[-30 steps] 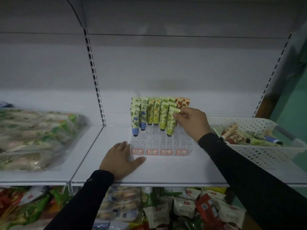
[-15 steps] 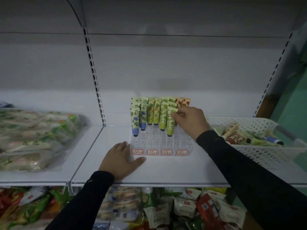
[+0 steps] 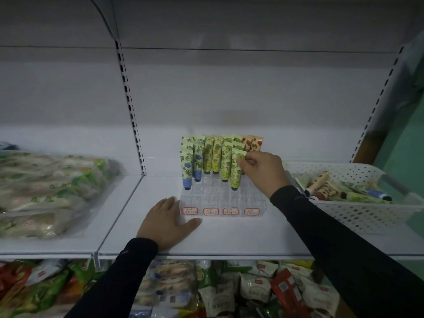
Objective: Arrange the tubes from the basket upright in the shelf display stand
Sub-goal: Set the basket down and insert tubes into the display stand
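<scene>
A clear acrylic display stand [image 3: 223, 201] with red-framed labels sits on the white shelf [image 3: 229, 237]. Several tubes stand cap-down in its back rows: blue-flowered ones at the left, green and yellow ones in the middle, red-patterned ones [image 3: 252, 143] at the back right. My right hand [image 3: 261, 172] pinches the top of a green tube [image 3: 236, 171] that stands in the stand. Flat on the shelf, my left hand [image 3: 166, 222] rests with its fingers against the stand's front left corner. A white perforated basket [image 3: 367, 212] at the right holds several loose tubes [image 3: 325, 188].
Clear bags of packaged goods [image 3: 46, 191] lie on the adjoining shelf to the left. Snack packets [image 3: 218, 292] fill the shelf below. A slotted upright [image 3: 130, 106] divides the two shelf bays. A green wall shows at the far right.
My right hand has shifted a little left and up along the green tube, which has straightened in the stand. My left hand has stayed in place.
</scene>
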Tool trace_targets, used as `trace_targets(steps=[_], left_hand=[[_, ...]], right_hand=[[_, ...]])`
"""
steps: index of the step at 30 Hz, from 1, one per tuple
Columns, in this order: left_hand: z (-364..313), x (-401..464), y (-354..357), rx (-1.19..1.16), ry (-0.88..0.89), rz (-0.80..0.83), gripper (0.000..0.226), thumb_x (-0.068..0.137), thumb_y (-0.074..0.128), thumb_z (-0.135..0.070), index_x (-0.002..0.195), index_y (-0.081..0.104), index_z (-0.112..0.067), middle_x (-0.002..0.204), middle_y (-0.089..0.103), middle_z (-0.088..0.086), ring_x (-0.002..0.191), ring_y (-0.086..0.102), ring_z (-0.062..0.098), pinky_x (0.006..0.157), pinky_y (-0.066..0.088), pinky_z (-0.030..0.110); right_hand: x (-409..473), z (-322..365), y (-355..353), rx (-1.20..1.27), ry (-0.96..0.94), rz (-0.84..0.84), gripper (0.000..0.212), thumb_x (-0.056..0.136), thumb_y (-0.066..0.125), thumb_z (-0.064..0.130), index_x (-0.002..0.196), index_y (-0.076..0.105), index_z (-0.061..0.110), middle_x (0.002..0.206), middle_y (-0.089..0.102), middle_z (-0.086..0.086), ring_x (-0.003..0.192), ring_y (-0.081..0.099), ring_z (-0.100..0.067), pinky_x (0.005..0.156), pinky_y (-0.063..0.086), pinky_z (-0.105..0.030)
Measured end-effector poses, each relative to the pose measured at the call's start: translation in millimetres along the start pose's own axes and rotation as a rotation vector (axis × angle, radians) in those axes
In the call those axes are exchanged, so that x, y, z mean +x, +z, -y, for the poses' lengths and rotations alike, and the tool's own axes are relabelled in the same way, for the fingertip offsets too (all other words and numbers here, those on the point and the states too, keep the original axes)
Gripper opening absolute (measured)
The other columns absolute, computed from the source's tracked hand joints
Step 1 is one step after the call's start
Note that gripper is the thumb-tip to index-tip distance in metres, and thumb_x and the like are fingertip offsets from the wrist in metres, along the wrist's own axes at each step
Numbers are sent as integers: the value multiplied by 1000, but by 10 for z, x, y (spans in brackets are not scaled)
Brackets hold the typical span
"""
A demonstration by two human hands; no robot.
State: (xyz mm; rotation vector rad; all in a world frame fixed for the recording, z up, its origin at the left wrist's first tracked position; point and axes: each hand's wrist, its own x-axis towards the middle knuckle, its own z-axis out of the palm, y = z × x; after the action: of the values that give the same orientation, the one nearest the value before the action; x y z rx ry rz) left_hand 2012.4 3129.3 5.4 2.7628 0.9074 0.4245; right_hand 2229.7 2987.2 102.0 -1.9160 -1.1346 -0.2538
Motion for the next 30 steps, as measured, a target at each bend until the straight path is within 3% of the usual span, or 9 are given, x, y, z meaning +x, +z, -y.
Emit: trace_targets(steps=[3, 6, 9, 12, 16, 22, 26, 28, 30], left_hand=[[-22, -11, -15, -6, 0, -6, 62, 87, 41, -73, 137, 48, -38, 136, 50, -3, 130, 39, 15, 109, 28, 28], [-33, -18, -26, -11, -5, -3, 61, 87, 42, -73, 137, 49, -38, 136, 50, -2, 132, 38, 15, 110, 26, 28], [-29, -17, -22, -17, -7, -5, 63, 86, 42, -75, 135, 50, -38, 136, 51, -2, 132, 38, 15, 110, 26, 28], [-32, -23, -35, -17, -13, 5, 63, 85, 41, -75, 136, 50, -38, 136, 50, -2, 132, 37, 15, 110, 25, 27], [-55, -31, -60, -30, -7, 8, 64, 84, 40, -76, 134, 51, -38, 134, 51, -3, 130, 39, 15, 110, 28, 28], [-108, -62, -121, -29, -24, 13, 57, 87, 45, -70, 134, 52, -37, 135, 51, -2, 130, 40, 15, 109, 27, 27], [-130, -82, -187, -93, -85, 12, 47, 88, 48, -62, 109, 65, -25, 114, 60, -4, 117, 51, 18, 91, 36, 26], [-95, -100, -210, -149, -151, -63, 52, 85, 47, -64, 103, 67, -20, 109, 65, -2, 111, 57, 22, 86, 41, 28], [-89, -138, -271, -205, -199, -186, 53, 88, 54, -57, 117, 68, -14, 124, 66, 3, 117, 57, 24, 96, 41, 31]], right_hand=[[-10, -3, 13, 20, 23, 20, 33, 93, 63, 29, 85, 69, -3, 81, 71, -16, 81, 65, -29, 70, 45, -23], [-8, 13, -1, 18, 42, 29, 31, 93, 63, 29, 84, 69, -1, 79, 71, -11, 75, 65, -20, 63, 42, -12], [3, 49, -38, 0, 62, 41, 31, 93, 64, 28, 69, 63, 8, 66, 62, 3, 58, 52, 5, 57, 35, 0], [-15, 44, -43, -6, 66, 55, 41, 93, 63, 33, 61, 58, 8, 58, 58, 1, 55, 50, -1, 55, 36, -3], [-40, 59, -86, 41, 84, 44, 35, 91, 65, 37, 82, 74, 5, 75, 67, 2, 67, 55, 0, 59, 36, 3], [-49, 91, -139, 35, 96, 34, 33, 91, 64, 42, 98, 76, 11, 91, 72, 2, 79, 59, -4, 60, 36, 4], [-91, 114, -220, 51, 95, -6, 28, 92, 63, 41, 97, 75, 16, 90, 71, 6, 74, 58, 2, 62, 37, 4], [-123, 116, -289, 66, 63, -30, 26, 93, 61, 40, 99, 74, 17, 94, 71, 6, 77, 60, 1, 66, 39, 2], [-161, 113, -372, 49, 15, -39, 27, 94, 60, 39, 104, 73, 17, 101, 71, 4, 84, 63, -5, 71, 42, -2]])
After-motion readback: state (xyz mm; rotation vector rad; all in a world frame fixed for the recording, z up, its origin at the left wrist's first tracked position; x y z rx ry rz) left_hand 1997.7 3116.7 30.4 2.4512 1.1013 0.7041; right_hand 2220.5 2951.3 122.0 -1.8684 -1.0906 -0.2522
